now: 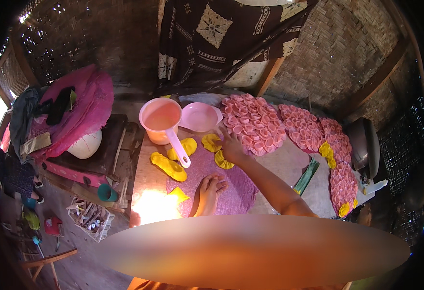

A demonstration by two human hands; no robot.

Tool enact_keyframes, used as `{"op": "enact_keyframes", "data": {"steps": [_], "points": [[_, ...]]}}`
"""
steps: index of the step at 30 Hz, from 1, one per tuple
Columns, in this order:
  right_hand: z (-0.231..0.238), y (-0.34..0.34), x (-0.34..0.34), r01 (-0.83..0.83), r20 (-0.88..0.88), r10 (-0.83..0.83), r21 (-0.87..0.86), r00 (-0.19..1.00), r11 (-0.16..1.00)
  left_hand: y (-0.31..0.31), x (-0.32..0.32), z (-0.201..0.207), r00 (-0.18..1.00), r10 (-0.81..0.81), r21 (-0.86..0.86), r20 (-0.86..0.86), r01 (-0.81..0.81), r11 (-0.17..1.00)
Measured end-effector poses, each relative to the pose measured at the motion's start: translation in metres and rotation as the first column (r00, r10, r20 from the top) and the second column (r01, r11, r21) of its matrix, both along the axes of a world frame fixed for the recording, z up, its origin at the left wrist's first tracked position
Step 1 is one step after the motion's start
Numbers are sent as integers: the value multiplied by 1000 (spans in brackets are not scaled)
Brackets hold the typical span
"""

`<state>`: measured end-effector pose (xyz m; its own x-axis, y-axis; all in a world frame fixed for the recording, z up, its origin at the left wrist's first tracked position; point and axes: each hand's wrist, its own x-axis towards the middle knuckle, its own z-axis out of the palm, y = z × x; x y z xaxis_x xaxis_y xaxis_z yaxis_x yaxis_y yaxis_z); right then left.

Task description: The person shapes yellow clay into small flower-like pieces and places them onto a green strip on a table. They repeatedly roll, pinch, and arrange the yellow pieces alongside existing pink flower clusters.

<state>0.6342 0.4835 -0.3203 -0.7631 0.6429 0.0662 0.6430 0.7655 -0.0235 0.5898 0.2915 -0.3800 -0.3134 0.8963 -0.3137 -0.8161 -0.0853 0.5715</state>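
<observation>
My right hand [232, 146] reaches over the table with its fingers spread. It is beside two pleated, round yellow dough-like pieces [211, 142] and the edge of a large cluster of small pink cup-shaped pieces [254, 123]. I see nothing held in it, though its fingertips are small in view. Palm up, my left hand [212, 189] rests over a purple sheet [241, 186], fingers loosely curled and nothing visible in them. Smooth yellow dough-like lumps [168, 166] lie left of the sheet, near a pink long-handled dipper [161, 118] and a pink bowl [200, 117].
More pink cup clusters [343, 183] run along the table's right side, with yellow pieces [327, 153] among them. A green leaf strip [307, 176] lies nearby. A dark pot [364, 147] stands at far right. Patterned cloth [212, 43] hangs behind. A crate [91, 220] sits on the floor.
</observation>
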Motion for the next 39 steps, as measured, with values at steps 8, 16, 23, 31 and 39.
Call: {"op": "enact_keyframes", "data": {"steps": [8, 16, 23, 31, 39], "points": [[47, -5, 11, -3, -110, -5, -65, 994, 998, -1, -4, 14, 998, -46, 44, -49, 48, 998], [100, -81, 108, -149, -227, 150, 23, 962, 989, 13, -17, 67, 988, -120, 133, 97, 107, 985], [72, -136, 177, -41, 59, 24, 307, 998, 951, 21, 33, 80, 918, -374, 51, 135, 371, 927], [58, -108, 277, -340, -544, -672, -839, 503, 424, 36, 75, 89, 763, -609, 162, 215, 587, 793], [58, -100, 332, -701, -466, -856, -687, 224, 191, 57, 160, 102, 765, -605, 105, -219, 635, 765]]}}
